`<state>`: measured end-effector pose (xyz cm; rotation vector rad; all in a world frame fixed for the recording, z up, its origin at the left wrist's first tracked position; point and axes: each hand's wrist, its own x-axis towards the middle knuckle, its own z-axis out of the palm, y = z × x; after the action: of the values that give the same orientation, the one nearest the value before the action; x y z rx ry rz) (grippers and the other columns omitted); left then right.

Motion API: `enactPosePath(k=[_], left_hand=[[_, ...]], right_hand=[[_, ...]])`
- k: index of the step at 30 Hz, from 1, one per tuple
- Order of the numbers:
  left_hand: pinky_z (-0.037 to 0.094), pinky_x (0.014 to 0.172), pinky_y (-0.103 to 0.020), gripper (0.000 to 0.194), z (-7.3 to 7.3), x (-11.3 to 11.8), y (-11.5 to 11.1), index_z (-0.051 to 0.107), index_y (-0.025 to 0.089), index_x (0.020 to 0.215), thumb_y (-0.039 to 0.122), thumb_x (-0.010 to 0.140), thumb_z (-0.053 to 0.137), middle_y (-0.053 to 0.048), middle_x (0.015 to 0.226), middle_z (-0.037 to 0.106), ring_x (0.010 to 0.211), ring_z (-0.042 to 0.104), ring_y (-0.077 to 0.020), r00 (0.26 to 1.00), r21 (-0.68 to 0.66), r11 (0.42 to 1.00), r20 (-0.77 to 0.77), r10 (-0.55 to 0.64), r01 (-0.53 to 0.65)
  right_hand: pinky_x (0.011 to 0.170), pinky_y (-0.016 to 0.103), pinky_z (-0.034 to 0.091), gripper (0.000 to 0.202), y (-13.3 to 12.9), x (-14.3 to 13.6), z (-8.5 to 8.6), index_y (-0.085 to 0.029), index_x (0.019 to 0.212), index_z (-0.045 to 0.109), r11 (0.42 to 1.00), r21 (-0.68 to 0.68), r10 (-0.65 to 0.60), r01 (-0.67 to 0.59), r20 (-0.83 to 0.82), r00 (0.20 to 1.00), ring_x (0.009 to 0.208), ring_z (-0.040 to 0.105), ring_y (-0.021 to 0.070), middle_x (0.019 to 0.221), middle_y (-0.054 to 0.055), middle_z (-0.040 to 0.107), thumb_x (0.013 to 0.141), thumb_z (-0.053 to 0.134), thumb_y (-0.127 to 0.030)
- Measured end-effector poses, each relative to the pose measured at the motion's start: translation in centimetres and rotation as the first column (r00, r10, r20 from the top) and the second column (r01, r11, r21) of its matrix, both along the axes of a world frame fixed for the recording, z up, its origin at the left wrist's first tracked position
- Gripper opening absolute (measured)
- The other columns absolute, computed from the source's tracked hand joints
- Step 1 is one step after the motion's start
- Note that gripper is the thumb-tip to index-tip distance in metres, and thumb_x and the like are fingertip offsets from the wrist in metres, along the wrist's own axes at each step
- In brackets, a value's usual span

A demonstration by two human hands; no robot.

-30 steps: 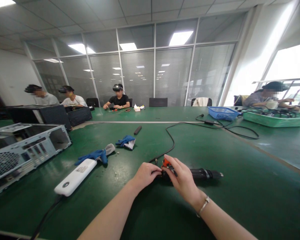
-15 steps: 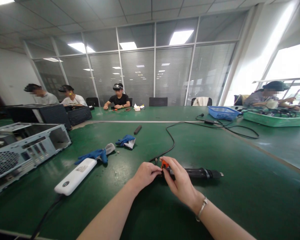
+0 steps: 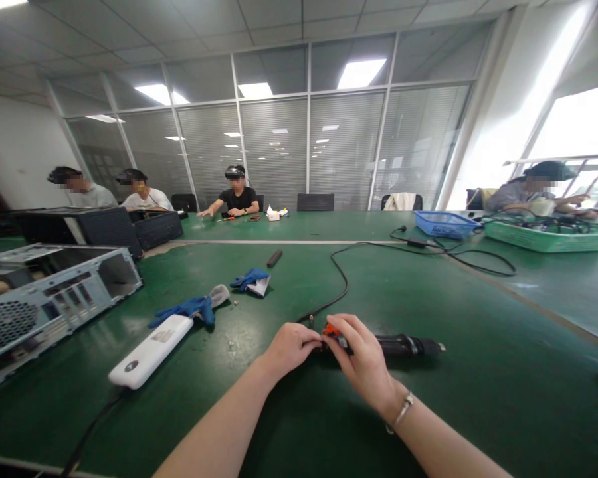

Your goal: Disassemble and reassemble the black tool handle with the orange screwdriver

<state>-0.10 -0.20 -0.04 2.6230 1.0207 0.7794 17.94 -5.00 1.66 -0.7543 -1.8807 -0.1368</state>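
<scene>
- The left hand (image 3: 290,346) is narrow, thumb and fingertips drawn into a pinch; whether anything small sits between them cannot be told.
- The right hand (image 3: 359,355), a bracelet (image 3: 403,408) at its wrist, has its fingers curled over an orange piece (image 3: 331,329), held at the fingertips.
- That orange piece lies between the 2 hands, just right of the left fingertips and partly covered by the right fingers.
- A black tool (image 3: 403,345) rests on the green table (image 3: 468,411), its body coming out from behind the right hand and its metal tip pointing right, away from the left hand.
- A black cord (image 3: 347,279) runs across the table and comes down just beyond the left hand.
- Off to the left, well apart from both hands, lie a white block (image 3: 152,352) and 2 blue gloves (image 3: 184,311).
</scene>
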Motion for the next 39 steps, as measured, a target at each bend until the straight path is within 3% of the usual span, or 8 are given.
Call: enactPosePath(k=[6,12,17,23,29,35,39], left_hand=[[0.046,0.071,-0.02,0.017,-0.09,-0.02,0.09,0.074,0.021,0.092,0.018,0.088,0.058,0.0,0.085,0.074,0.075,0.066,-0.014,1.0,-0.005,1.0,-0.014,0.008,-0.008],[0.046,0.071,-0.02,0.017,0.03,-0.07,0.01,0.074,0.021,0.093,0.017,0.088,0.058,0.0,0.086,0.074,0.075,0.066,-0.0142,1.0,0.006,1.0,-0.008,-0.007,0.007],[0.046,0.071,-0.02,0.016,-0.13,-0.07,0.06,0.073,0.021,0.093,0.017,0.087,0.059,0.0,0.087,0.074,0.076,0.066,-0.0143,1.0,-0.004,1.0,0.029,-0.009,0.009],[0.045,0.068,-0.02,0.016,-0.26,-0.16,0.12,0.074,0.02,0.09,0.017,0.088,0.058,0.0,0.083,0.074,0.072,0.065,-0.0134,1.0,0.032,0.999,0.001,-0.015,0.015],[0.046,0.069,-0.019,0.015,0.1,-0.06,-0.09,0.073,0.019,0.089,0.016,0.087,0.059,0.0,0.083,0.074,0.072,0.065,-0.0135,1.0,0.008,1.0,0.014,-0.01,0.01],[0.046,0.07,-0.02,0.018,0.12,-0.08,-0.08,0.073,0.019,0.089,0.015,0.088,0.056,0.0,0.085,0.074,0.074,0.066,-0.0135,1.0,0.021,1.0,-0.014,-0.01,0.011],[0.046,0.071,-0.02,0.016,0.22,-0.07,-0.09,0.073,0.019,0.091,0.018,0.088,0.057,-0.001,0.086,0.074,0.076,0.066,-0.0141,1.0,0.009,1.0,-0.011,-0.023,0.023]], right_hand=[[0.087,0.036,0.053,0.052,-0.29,-0.19,0.39,-0.023,0.141,0.033,0.996,-0.042,0.08,-0.078,0.041,0.996,0.104,0.059,0.0207,0.118,0.012,0.058,0.092,0.043,-0.01],[0.081,0.04,0.052,0.045,-0.14,-0.03,0.21,-0.026,0.132,0.044,1.0,0.019,-0.025,0.024,0.031,0.999,0.095,0.059,0.0219,0.105,0.009,0.061,0.09,0.051,-0.013],[0.085,0.041,0.05,0.051,-0.31,-0.17,0.64,-0.022,0.139,0.034,1.0,0.002,0.016,-0.017,0.075,0.997,0.099,0.057,0.0217,0.11,0.011,0.06,0.091,0.045,-0.009],[0.082,0.042,0.048,0.046,-0.33,-0.13,0.82,-0.024,0.13,0.044,0.998,0.054,0.003,-0.007,0.075,0.997,0.089,0.057,0.0204,0.1,0.008,0.062,0.088,0.054,-0.009],[0.088,0.042,0.048,0.053,-0.26,-0.14,0.44,-0.021,0.139,0.034,0.998,0.044,0.05,-0.054,0.084,0.995,0.099,0.057,0.0201,0.111,0.01,0.061,0.089,0.045,-0.005],[0.08,0.042,0.051,0.044,-0.32,-0.18,0.47,-0.025,0.129,0.047,0.998,0.061,-0.012,0.01,0.04,0.999,0.089,0.059,0.0204,0.102,0.009,0.061,0.087,0.055,-0.012],[0.083,0.041,0.052,0.048,-0.34,-0.11,0.7,-0.026,0.134,0.041,0.997,0.061,0.045,-0.048,0.051,0.998,0.096,0.06,0.0208,0.108,0.009,0.062,0.09,0.048,-0.009]])
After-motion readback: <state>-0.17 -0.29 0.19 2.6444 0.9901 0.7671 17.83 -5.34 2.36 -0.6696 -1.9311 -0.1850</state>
